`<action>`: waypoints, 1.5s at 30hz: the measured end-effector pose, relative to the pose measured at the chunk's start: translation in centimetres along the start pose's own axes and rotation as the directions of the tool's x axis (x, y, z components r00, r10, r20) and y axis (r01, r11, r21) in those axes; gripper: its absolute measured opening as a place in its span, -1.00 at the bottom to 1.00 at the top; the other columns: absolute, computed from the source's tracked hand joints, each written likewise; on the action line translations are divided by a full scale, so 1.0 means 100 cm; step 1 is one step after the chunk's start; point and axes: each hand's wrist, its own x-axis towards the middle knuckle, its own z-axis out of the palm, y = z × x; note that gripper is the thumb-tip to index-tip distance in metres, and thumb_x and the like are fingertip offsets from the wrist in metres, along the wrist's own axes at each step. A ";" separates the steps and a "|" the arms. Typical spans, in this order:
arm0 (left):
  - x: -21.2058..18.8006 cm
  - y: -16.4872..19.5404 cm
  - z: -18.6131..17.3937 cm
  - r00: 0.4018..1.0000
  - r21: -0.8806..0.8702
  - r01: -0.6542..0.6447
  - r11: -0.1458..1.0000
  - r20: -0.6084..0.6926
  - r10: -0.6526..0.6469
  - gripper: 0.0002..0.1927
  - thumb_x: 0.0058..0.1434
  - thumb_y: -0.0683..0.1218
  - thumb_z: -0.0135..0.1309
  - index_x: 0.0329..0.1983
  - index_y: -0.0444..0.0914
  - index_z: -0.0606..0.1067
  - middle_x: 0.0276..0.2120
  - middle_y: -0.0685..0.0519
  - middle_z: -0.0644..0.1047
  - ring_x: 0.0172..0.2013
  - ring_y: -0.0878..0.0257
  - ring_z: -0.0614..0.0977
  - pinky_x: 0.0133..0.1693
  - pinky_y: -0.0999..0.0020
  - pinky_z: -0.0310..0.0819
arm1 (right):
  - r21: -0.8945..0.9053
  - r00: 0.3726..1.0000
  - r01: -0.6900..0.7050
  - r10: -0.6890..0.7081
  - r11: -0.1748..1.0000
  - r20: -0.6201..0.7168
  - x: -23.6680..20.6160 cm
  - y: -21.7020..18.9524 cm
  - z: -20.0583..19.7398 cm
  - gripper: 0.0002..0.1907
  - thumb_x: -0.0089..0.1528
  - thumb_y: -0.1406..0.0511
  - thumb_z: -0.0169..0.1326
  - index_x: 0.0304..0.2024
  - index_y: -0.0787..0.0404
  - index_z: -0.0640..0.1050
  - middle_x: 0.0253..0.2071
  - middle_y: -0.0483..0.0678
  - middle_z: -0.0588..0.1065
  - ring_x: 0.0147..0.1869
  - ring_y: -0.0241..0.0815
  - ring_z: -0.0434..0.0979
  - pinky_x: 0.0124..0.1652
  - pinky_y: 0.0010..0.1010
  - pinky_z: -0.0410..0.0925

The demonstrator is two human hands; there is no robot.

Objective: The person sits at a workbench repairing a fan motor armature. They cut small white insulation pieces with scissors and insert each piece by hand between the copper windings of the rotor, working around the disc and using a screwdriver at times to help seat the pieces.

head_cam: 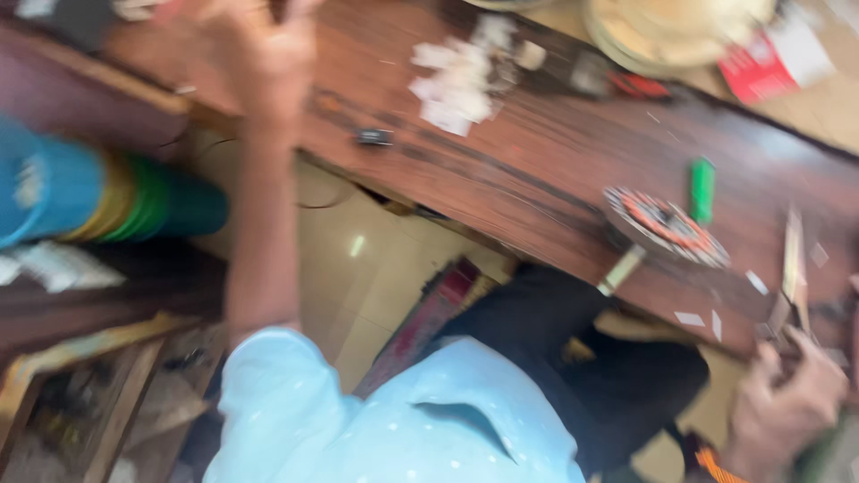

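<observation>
We see our right hand [787, 407] at the worktop's [537, 170] near edge, closed on thin strips [792, 268] whose long axis runs away from us. A round wound coil [667, 228] lies just beside, leftward. Left hand [259, 63], blurred, grip unclear, is well apart. Tiled floor [358, 259] below.

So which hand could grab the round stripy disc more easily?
Probably the right hand: it sits nearer the disc on the wooden table; the left hand is far across it.
</observation>
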 end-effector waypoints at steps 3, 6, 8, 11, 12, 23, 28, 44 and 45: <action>-0.024 -0.002 0.000 0.967 -0.417 -0.204 0.886 0.052 0.247 -0.92 0.36 -0.38 0.16 -0.16 -0.43 0.50 -0.28 -0.05 0.52 -0.33 0.25 0.63 -0.32 0.37 0.53 | -0.002 0.991 -0.115 0.115 0.993 0.063 -0.002 -0.015 -0.018 -0.63 0.32 0.44 0.22 0.18 0.30 0.51 0.07 0.16 0.50 0.14 0.11 0.51 0.19 -0.15 0.37; -0.035 0.011 0.002 0.945 -0.515 -0.223 0.827 0.093 0.312 -0.89 0.47 -0.45 -0.01 -0.02 -0.48 0.47 -0.20 -0.15 0.47 -0.31 0.17 0.59 -0.32 0.44 0.64 | 0.019 0.958 -0.259 0.254 0.966 0.134 -0.010 -0.026 -0.031 -0.65 0.35 0.41 0.23 0.19 0.25 0.53 0.03 0.13 0.48 0.11 0.11 0.49 0.13 -0.14 0.36; -0.038 0.027 0.004 0.943 -0.556 -0.188 0.810 0.127 0.306 -0.90 0.54 -0.42 -0.08 0.03 -0.47 0.43 -0.20 -0.15 0.43 -0.33 0.16 0.56 -0.26 0.43 0.67 | 0.021 0.964 -0.249 0.246 0.968 0.106 -0.010 -0.027 -0.033 -0.66 0.35 0.42 0.25 0.18 0.25 0.55 0.02 0.13 0.45 0.14 0.12 0.49 0.11 -0.14 0.36; -0.042 0.060 0.013 0.953 -0.589 -0.123 0.798 0.155 0.261 -0.91 0.63 -0.39 -0.13 0.04 -0.45 0.42 -0.26 -0.08 0.47 -0.38 0.21 0.61 -0.33 0.46 0.66 | 0.052 0.984 -0.174 0.173 0.983 0.033 0.000 -0.019 -0.031 -0.69 0.37 0.45 0.23 0.16 0.25 0.54 0.09 0.14 0.43 0.18 0.08 0.49 0.07 -0.20 0.40; -0.046 0.074 0.013 0.957 -0.611 -0.096 0.786 0.159 0.241 -0.91 0.63 -0.37 -0.13 0.02 -0.44 0.41 -0.31 -0.06 0.49 -0.41 0.23 0.63 -0.40 0.47 0.62 | 0.083 0.982 -0.190 0.188 0.978 0.035 0.007 -0.016 -0.027 -0.69 0.39 0.46 0.21 0.18 0.25 0.53 0.10 0.12 0.44 0.15 0.05 0.49 0.02 -0.25 0.41; -0.160 0.236 -0.017 0.391 -0.391 0.912 -0.120 0.746 0.538 -0.80 0.50 -0.20 -0.18 0.14 -0.16 0.20 0.20 -0.17 0.53 0.19 0.13 0.64 -0.42 0.53 0.64 | 0.090 0.853 -0.518 0.504 0.851 0.137 -0.001 -0.042 -0.040 -0.44 0.30 0.42 0.24 0.35 0.20 0.43 -0.15 0.02 0.57 -0.22 -0.08 0.60 -0.16 -0.27 0.39; -0.179 0.259 -0.007 0.349 -0.411 0.911 -0.018 0.748 0.564 -0.90 0.53 -0.24 -0.01 0.05 -0.30 0.45 0.01 -0.13 0.62 -0.05 0.22 0.69 -0.41 0.51 0.56 | 0.535 0.683 -0.710 0.633 0.458 0.365 -0.015 -0.028 -0.033 -0.24 0.22 0.42 0.20 0.48 0.17 0.30 -0.22 -0.06 0.53 -0.24 -0.32 0.53 -0.22 -0.50 0.41; -0.201 0.276 0.003 0.438 -0.571 0.747 0.341 0.808 0.393 -0.88 0.38 -0.15 0.13 -0.20 -0.33 0.52 -0.41 0.08 0.66 -0.36 0.40 0.75 -0.46 0.57 0.63 | 0.478 0.434 -0.870 -0.272 0.121 0.859 -0.059 -0.099 -0.009 0.03 -0.13 -0.05 0.48 0.26 0.37 0.49 -0.29 -0.14 0.46 -0.17 -0.36 0.43 -0.19 -0.48 0.30; -0.202 0.275 0.005 0.437 -0.562 0.754 0.339 0.815 0.380 -0.88 0.38 -0.15 0.12 -0.20 -0.33 0.52 -0.41 0.08 0.66 -0.37 0.40 0.74 -0.46 0.56 0.62 | 0.483 0.436 -0.864 -0.267 0.142 0.859 -0.058 -0.101 -0.010 0.03 -0.14 -0.07 0.48 0.24 0.39 0.53 -0.33 -0.16 0.44 -0.20 -0.37 0.41 -0.24 -0.49 0.25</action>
